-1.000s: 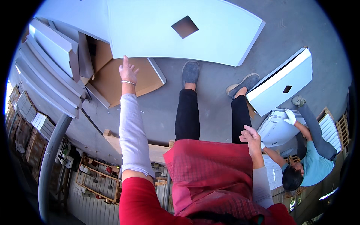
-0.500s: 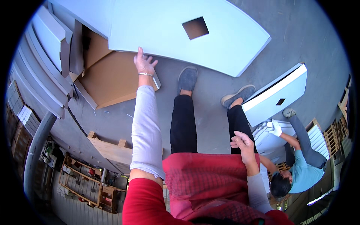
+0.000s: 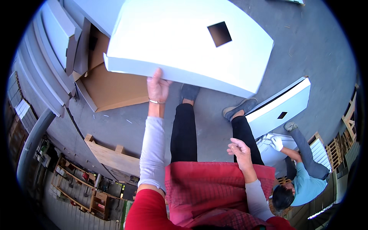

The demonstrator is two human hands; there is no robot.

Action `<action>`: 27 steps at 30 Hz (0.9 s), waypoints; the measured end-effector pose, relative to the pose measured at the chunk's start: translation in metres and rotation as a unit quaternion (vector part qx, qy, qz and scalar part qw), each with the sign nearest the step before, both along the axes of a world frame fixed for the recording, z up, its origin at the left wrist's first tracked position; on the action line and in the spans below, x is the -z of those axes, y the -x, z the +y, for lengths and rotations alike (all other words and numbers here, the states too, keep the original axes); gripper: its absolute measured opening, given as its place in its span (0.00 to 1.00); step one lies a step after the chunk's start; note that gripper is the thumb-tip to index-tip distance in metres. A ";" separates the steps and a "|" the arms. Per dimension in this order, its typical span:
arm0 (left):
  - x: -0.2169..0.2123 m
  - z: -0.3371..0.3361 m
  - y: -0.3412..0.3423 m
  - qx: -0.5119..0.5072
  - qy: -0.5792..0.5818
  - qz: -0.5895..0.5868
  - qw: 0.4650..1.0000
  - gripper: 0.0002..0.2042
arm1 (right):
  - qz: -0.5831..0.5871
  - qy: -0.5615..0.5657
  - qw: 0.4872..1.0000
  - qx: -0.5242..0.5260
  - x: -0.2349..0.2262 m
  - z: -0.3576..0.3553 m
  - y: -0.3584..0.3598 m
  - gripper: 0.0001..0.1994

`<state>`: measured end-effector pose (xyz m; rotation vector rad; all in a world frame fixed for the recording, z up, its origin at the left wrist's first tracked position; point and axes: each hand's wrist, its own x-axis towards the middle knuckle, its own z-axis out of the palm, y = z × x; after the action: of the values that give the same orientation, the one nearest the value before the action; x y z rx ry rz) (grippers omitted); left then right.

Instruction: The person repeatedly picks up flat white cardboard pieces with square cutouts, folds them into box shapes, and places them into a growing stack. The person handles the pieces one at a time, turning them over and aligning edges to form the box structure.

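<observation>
The left hand (image 3: 158, 86) grips the near edge of the big white box (image 3: 184, 42) far ahead, the right hand (image 3: 239, 149) hangs loose and holds nothing, so a firm two-hand hold would keep it steady.

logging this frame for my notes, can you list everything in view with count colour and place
large panel: 1, white, square hole, top centre
flat cardboard: 1, brown, floor left
stacked panels: several, white, far left
second panel: 1, white, right
wooden pallet: 1, lower left
co-worker: 1, blue shirt, white glove, lower right
floor: grey
left hand: grips large panel's edge
right hand: free, over thigh
</observation>
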<state>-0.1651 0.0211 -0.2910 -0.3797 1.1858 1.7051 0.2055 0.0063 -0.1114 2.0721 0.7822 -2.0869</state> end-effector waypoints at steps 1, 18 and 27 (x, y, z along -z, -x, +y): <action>-0.027 0.008 -0.010 0.026 -0.008 0.004 1.000 0.20 | 0.009 -0.004 1.000 -0.001 -0.005 0.005 0.006 0.17; -0.497 0.189 -0.229 0.118 -0.006 0.372 0.921 0.07 | -0.094 -0.653 0.672 -0.336 -0.223 0.158 0.079 0.39; -0.679 0.175 -0.308 0.283 -0.055 0.415 0.863 0.09 | 0.071 -0.686 0.700 -0.186 -0.380 0.186 0.095 0.45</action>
<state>0.1425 0.1964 0.3885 0.8032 1.5775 1.3952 0.1102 0.1920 0.2681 1.6597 3.1277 -1.3772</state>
